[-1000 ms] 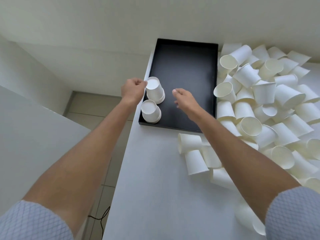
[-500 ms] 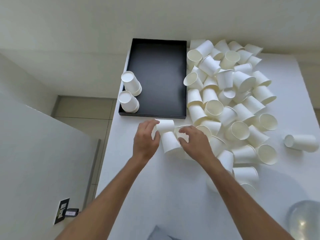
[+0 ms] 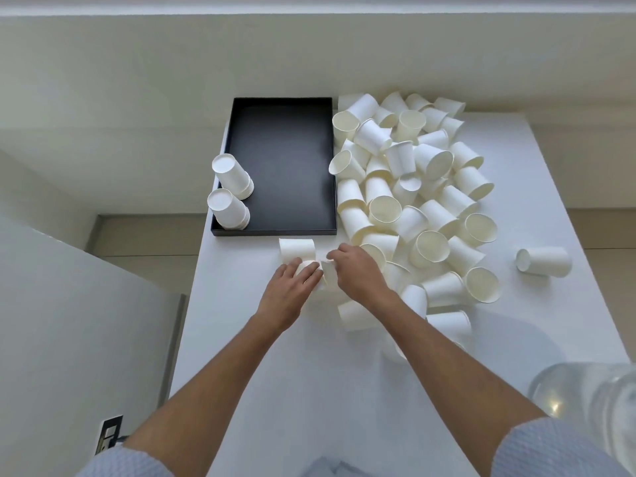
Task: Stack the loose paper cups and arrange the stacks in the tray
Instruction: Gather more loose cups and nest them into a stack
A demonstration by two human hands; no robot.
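Your left hand point(image 3: 292, 287) lay on the white table point(image 3: 309, 390) just in front of the black tray point(image 3: 282, 160), fingers curled around a paper cup point(image 3: 308, 268) lying on its side. Your right hand point(image 3: 358, 273) sat just beside it, fingertips pinched on a second cup point(image 3: 329, 275) that touched the first. How far either cup was nested in the other could not be told; the hands covered most of both.

Another cup point(image 3: 297, 248) lay on its side between your left hand and the tray's near wall, apart from the wall.

Two stacks stood upside down in the tray's near left corner: the near stack point(image 3: 229, 210) against the front wall, the far stack point(image 3: 234, 175) just behind it. The two touched or nearly so. The rest of the tray floor was bare.

The loose pile point(image 3: 413, 201) spread over the table right of the tray, its edge against the tray's right wall; cups there lay tipped at all angles, some mouths facing up. One lone cup point(image 3: 543, 261) lay on its side well apart, at the right. A clear glass vessel point(image 3: 585, 401) showed at the lower right, blurred.
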